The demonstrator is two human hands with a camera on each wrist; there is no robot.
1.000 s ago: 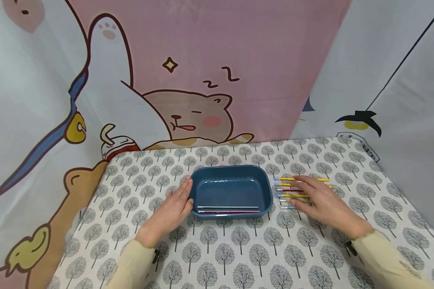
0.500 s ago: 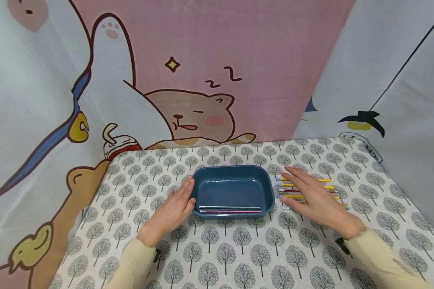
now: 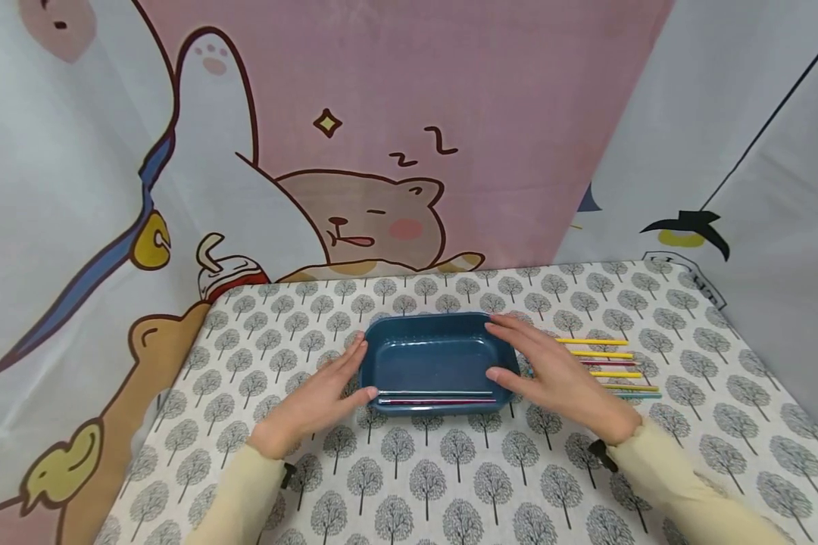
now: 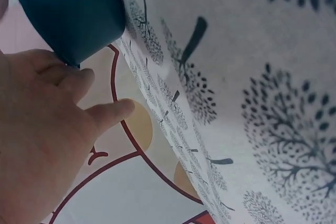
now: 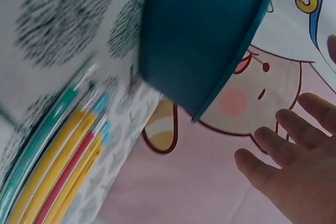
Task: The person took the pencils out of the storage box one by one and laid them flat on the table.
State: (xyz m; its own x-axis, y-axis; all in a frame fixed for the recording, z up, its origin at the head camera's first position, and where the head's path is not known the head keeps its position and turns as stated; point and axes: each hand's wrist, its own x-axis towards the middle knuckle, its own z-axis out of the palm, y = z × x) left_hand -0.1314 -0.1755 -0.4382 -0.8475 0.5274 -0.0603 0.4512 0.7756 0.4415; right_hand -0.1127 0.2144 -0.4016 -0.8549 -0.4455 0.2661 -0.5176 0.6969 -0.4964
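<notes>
A dark blue rectangular dish (image 3: 423, 362) stands on the table, with two slim pencils (image 3: 443, 401), one dark red and one greyish, lying inside along its near wall. My left hand (image 3: 313, 401) is at the dish's left end, fingers straight and fingertips against the rim; its thumb points to the near corner. My right hand (image 3: 559, 378) reaches over the dish's right end, fingers spread, holding nothing; whether it touches the rim I cannot tell. Under and beyond that hand lies a row of several pencils (image 3: 607, 353), yellow, red and green, partly hidden by it.
A white cloth with printed trees (image 3: 450, 469) covers the table. Behind the table hangs a pink and white cartoon curtain (image 3: 504, 151), and it continues along both sides. In the right wrist view, the row of pencils (image 5: 63, 161) lies close beside the dish.
My right hand has moved left from above the row of pencils to the dish's right end, uncovering the pencils' right parts. My left thumb has spread toward the near corner. The pencils stay put.
</notes>
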